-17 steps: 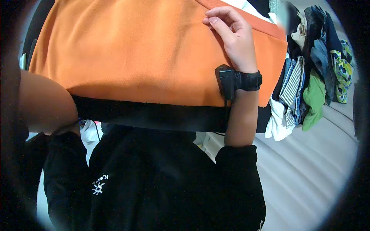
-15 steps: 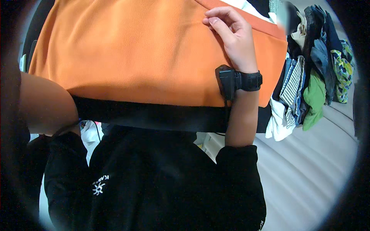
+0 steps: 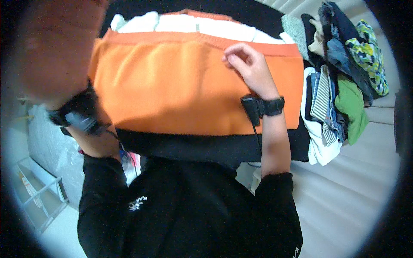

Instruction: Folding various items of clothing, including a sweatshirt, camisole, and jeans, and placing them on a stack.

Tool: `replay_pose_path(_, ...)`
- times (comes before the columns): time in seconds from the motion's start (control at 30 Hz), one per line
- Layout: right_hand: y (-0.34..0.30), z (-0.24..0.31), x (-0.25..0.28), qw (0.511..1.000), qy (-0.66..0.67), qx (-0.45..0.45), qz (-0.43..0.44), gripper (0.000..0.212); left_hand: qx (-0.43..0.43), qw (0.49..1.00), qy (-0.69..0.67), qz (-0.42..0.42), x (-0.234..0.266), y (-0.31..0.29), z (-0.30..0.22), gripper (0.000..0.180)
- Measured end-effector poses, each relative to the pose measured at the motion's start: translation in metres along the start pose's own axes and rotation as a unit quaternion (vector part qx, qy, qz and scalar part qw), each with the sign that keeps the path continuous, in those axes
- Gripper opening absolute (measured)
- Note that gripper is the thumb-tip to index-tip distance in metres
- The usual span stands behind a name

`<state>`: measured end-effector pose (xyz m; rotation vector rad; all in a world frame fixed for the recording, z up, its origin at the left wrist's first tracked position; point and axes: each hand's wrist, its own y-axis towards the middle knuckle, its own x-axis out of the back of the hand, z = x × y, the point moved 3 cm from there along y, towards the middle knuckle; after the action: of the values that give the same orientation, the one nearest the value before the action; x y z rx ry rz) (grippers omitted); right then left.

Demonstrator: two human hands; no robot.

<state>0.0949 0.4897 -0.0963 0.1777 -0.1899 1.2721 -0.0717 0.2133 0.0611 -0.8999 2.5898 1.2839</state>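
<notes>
Bed: a pale, ribbed, soft surface [image 3: 357, 202] carries everything; it fills the right and lower right of the view.
Orange cloth: a large, smooth, fleecy orange garment [image 3: 180, 86] lies flat across the middle of the surface, roughly rectangular, with a narrow folded band along its far edge.
Black layer: a dark fabric [image 3: 206, 148] shows as a strip under the orange cloth's near edge.
White cloth: soft white fabric [image 3: 206, 26] lies just past the orange cloth's far edge.
Clothes pile: a loose heap [image 3: 340, 77] of striped, green, denim-blue and yellow-patterned pieces sits at the right edge, just beside the orange cloth.
Left hand: the left hand [image 3: 56, 43] is raised close to the camera, a blurred shape at the upper left; a black strap sits at its wrist; I cannot tell its grip.
Right hand: the right hand [image 3: 247, 64] rests on the orange cloth near its far edge, fingers curled inward and pinching the fabric; a black wristband circles the wrist.
</notes>
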Motion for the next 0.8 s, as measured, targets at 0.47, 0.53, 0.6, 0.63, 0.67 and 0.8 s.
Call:
replay_pose_path(0.47,-0.068,-0.029,0.17,0.954,-0.255,-0.066,-0.145,0.034,0.322,0.566,0.733,0.199,0.166,-0.065,0.073,0.05)
replay_pose_path(0.53,-0.074,-0.046,0.176,0.952,-0.262,-0.08,-0.139,0.039,0.387,0.505,0.759,0.141,0.185,-0.068,0.063,0.063)
replay_pose_path(0.6,-0.074,-0.056,0.183,0.953,-0.251,-0.095,-0.14,0.052,0.431,0.544,0.713,0.096,0.196,-0.07,0.056,0.069)
replay_pose_path(0.63,-0.072,-0.058,0.187,0.955,-0.243,-0.098,-0.142,0.056,0.452,0.583,0.671,0.078,0.199,-0.071,0.055,0.078)
replay_pose_path(0.67,-0.071,-0.059,0.19,0.956,-0.235,-0.097,-0.147,0.059,0.459,0.588,0.662,0.072,0.202,-0.071,0.054,0.077)
replay_pose_path(0.8,-0.057,-0.058,0.197,0.969,-0.175,-0.133,-0.116,0.078,0.492,0.619,0.609,0.064,0.211,-0.063,0.061,0.073)
